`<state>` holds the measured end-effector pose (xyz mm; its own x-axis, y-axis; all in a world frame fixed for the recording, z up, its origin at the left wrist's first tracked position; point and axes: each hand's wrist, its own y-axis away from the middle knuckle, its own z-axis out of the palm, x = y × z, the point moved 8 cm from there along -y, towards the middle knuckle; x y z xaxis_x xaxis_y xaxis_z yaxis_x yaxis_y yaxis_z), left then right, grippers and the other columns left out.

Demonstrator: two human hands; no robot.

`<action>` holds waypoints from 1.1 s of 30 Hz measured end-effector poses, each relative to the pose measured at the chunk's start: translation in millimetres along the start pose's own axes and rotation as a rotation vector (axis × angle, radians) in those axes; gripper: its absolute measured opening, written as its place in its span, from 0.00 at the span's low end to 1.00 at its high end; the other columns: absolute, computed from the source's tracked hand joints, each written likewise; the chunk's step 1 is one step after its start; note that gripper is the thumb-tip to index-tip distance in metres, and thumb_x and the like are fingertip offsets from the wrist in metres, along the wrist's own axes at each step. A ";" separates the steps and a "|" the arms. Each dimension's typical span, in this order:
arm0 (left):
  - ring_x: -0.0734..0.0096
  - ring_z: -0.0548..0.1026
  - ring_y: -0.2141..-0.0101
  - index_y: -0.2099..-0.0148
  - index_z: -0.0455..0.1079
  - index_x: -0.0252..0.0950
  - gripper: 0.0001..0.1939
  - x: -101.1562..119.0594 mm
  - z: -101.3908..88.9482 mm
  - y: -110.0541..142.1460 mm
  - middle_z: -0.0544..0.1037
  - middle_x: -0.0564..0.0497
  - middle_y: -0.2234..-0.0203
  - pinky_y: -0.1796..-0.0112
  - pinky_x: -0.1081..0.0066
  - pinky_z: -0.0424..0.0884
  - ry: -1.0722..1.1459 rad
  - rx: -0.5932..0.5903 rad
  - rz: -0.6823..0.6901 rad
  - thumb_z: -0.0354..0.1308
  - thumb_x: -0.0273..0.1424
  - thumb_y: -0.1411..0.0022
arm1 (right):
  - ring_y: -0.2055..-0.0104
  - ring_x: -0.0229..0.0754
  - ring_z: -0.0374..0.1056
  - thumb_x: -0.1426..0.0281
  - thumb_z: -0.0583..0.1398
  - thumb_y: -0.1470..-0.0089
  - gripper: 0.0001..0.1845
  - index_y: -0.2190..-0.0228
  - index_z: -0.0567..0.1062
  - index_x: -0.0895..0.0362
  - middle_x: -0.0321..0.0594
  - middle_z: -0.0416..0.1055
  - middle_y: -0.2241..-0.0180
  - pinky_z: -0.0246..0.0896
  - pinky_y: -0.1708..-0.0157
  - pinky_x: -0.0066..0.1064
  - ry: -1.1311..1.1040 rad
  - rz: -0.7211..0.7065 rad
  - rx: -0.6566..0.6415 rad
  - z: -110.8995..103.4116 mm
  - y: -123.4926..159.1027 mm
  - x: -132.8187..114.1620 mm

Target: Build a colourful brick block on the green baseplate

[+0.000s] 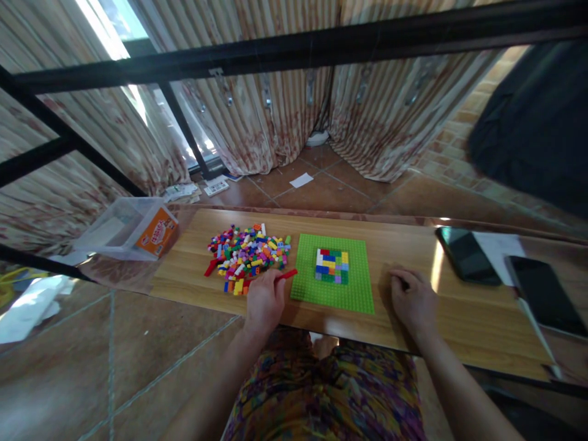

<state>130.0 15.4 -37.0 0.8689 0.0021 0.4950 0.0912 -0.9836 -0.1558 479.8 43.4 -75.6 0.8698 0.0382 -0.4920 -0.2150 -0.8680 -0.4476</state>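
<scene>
My left hand (265, 300) is closed around one end of a slim red stick-like tool (287, 275). The tool's free end points right, toward the left edge of a green baseplate (333, 296). On that plate sits a roughly square patch of toy bricks (331, 266) in white, red, blue, yellow, green, orange and purple. Just beyond my left hand lies a heap of loose toy bricks (248, 250) in many colours. My right hand (414, 299) rests on the table to the right of the baseplate, fingers curled into a loose fist with nothing visible in it.
The wooden table (395, 245) carries two dark phones (467, 254), a white paper and a thin white stick or cable at right. A clear plastic box (110, 236) with an orange label stands at the left end. Black metal bars (275, 52) cross beyond the table, before striped curtains.
</scene>
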 end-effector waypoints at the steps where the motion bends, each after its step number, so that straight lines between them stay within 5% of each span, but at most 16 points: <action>1: 0.65 0.75 0.64 0.60 0.70 0.37 0.08 4.4 4.7 1.5 0.78 0.49 0.66 0.62 0.68 0.67 0.059 -0.029 0.011 0.49 0.30 0.33 | 0.61 0.49 0.70 0.66 0.54 0.44 0.15 0.67 0.79 0.57 0.46 0.75 0.64 0.66 0.61 0.40 -0.005 -0.003 -0.001 0.2 -0.1 -0.1; 10: 0.67 0.75 0.61 0.61 0.71 0.37 0.08 31.1 28.8 17.0 0.79 0.49 0.64 0.59 0.68 0.69 0.313 -0.178 0.022 0.50 0.28 0.35 | 0.68 0.45 0.69 0.63 0.55 0.43 0.15 0.64 0.78 0.58 0.45 0.74 0.66 0.66 0.65 0.37 -0.136 0.059 0.009 -10.4 0.7 -5.7; 17: 0.67 0.75 0.65 0.61 0.72 0.37 0.09 47.6 42.4 12.1 0.79 0.50 0.67 0.62 0.69 0.68 0.454 -0.258 -0.024 0.51 0.32 0.35 | 0.61 0.42 0.71 0.63 0.57 0.40 0.17 0.51 0.73 0.53 0.42 0.74 0.59 0.68 0.59 0.35 -0.458 -0.133 -0.355 0.1 35.8 -96.3; 19: 0.68 0.75 0.65 0.62 0.72 0.37 0.09 56.3 46.0 9.1 0.79 0.50 0.67 0.63 0.70 0.67 0.523 -0.270 -0.013 0.51 0.32 0.35 | 0.60 0.42 0.72 0.65 0.57 0.39 0.15 0.51 0.74 0.51 0.41 0.75 0.59 0.69 0.59 0.34 -0.515 -0.146 -0.372 4.3 40.5 -109.3; 29: 0.72 0.73 0.72 0.67 0.73 0.35 0.11 69.6 69.3 -12.3 0.77 0.52 0.74 0.69 0.74 0.66 0.650 -0.286 -0.044 0.52 0.33 0.36 | 0.63 0.42 0.74 0.68 0.58 0.41 0.09 0.62 0.79 0.53 0.40 0.77 0.64 0.69 0.62 0.33 -0.468 -0.176 -0.308 7.2 24.5 -108.1; 33: 0.70 0.75 0.68 0.60 0.73 0.36 0.11 66.8 61.1 -21.1 0.79 0.50 0.69 0.65 0.71 0.68 0.518 -0.210 -0.046 0.50 0.33 0.34 | 0.63 0.43 0.73 0.67 0.57 0.40 0.10 0.64 0.79 0.53 0.41 0.77 0.65 0.68 0.62 0.33 -0.432 -0.145 -0.311 16.3 14.7 -100.3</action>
<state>215.8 47.4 -52.9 0.5090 0.0089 0.8607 -0.0216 -0.9995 0.0232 382.1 34.8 -45.0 0.6050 0.3115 -0.7328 0.0917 -0.9415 -0.3244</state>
